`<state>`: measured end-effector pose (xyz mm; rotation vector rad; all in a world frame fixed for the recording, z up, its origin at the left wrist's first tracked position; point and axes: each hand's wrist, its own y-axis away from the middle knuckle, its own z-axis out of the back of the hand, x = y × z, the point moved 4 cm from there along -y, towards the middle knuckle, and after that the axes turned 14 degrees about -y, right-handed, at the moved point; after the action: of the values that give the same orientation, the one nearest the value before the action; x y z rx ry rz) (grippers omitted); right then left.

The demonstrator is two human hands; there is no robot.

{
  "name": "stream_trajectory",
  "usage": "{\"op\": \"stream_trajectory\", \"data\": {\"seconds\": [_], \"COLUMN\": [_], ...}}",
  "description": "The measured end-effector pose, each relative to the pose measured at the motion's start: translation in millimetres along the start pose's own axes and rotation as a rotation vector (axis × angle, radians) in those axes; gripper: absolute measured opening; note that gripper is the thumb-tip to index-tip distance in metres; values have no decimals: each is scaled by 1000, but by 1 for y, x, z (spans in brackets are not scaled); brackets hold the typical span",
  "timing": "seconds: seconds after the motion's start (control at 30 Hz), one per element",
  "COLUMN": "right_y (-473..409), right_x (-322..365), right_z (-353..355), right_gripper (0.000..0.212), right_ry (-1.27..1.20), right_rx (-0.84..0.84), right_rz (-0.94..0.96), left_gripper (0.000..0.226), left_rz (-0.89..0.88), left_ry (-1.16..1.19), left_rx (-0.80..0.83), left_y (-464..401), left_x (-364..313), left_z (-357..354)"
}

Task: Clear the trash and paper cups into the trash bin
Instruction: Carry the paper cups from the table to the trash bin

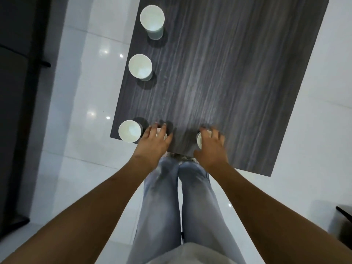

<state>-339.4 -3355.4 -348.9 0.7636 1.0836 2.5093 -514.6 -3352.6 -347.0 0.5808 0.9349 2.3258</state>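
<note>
Our left hand (155, 140) curls over a paper cup (163, 135) at the counter's (228, 73) near edge, and our right hand (211, 147) wraps another cup (199, 141); both cups mostly hidden under fingers. We judge this the pickup step; next is lifting both cups. Three more cups (130, 131) (140, 66) (152, 17) line the left edge. Trash bin not in view.

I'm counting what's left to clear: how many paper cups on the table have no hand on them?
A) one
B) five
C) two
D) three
D: three cups stand free along the table's left edge, far cup, middle cup and near cup; the left hand and right hand each cover another cup.
</note>
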Motion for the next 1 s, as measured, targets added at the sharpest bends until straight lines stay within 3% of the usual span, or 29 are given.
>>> {"op": "stream_trajectory", "data": {"seconds": [0.27, 0.6, 0.8, 1.0], "right_y": [24, 136, 196, 237], "right_x": [-6, -46, -126, -250], "right_z": [11, 113, 172, 238], "right_gripper": [58, 61, 57, 62], "right_ry": [-96, -284, -414, -518], "right_rx": [-48, -228, -307, -389], "right_rz": [-32, -142, -251, -272], "left_gripper": [80, 83, 73, 68], "left_rz": [-73, -164, -256, -322], "left_ry": [25, 11, -47, 12], "left_rx": [-58, -158, -181, -215], "left_y": [11, 58, 63, 46], "left_x": [-5, -50, -127, -258], "left_z": [25, 181, 262, 342]}}
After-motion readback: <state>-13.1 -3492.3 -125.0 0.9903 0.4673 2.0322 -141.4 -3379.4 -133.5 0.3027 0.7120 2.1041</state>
